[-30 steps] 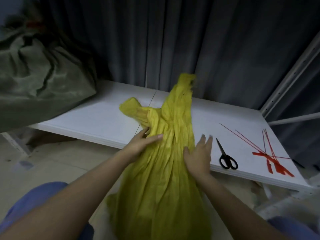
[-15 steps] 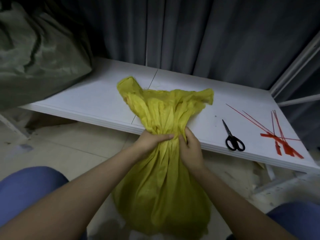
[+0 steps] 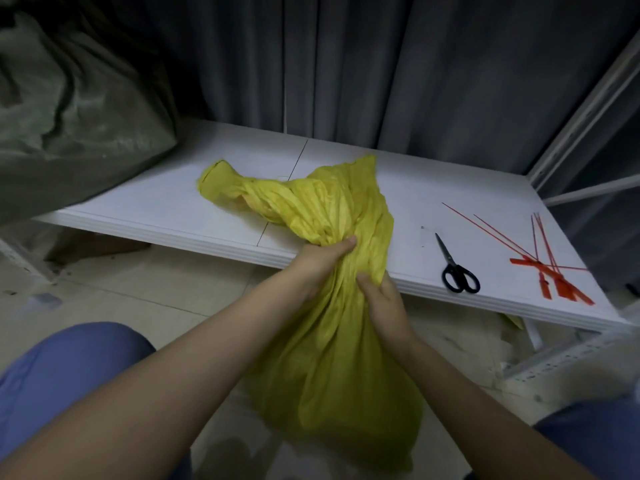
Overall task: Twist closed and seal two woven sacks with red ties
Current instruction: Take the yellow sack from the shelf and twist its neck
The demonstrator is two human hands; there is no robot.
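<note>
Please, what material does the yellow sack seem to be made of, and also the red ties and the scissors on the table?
The yellow sack looks like thin woven plastic: it creases sharply and shines faintly. The red ties appear to be moulded plastic, with thin stiff tails and flat tabs. The scissors seem to have dark metal blades and glossy black plastic handles, though the blades are too small to be sure.
</note>
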